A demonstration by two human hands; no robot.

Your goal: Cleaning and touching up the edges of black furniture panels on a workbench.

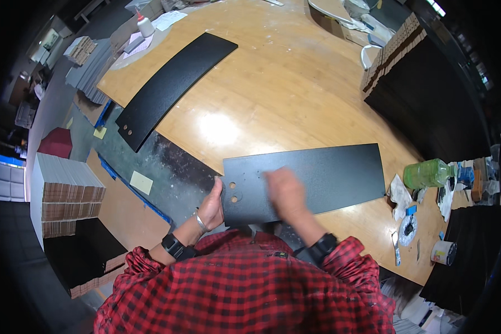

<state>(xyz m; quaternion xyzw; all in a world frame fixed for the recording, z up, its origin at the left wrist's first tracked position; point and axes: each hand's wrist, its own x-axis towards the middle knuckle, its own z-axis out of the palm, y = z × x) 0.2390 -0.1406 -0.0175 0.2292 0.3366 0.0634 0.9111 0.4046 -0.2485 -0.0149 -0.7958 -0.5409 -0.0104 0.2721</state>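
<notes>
A black board with two round holes near its left end lies across the wooden table's near edge, its left part overhanging. My left hand grips that left edge beside the holes, thumb along the side. Over the board's left half is my right hand, blurred and curled closed; whatever its fingers may hold cannot be made out. Small dark specks show on the surface beside it. Farther off on the left, a second black board, also with two holes, sticks out past the table edge.
Right of the board stand a green liquid bottle, a white rag, a brush and a small tub. Stacked black boards rise at the far right. A glue bottle is at the far left. Stacked panels stand left.
</notes>
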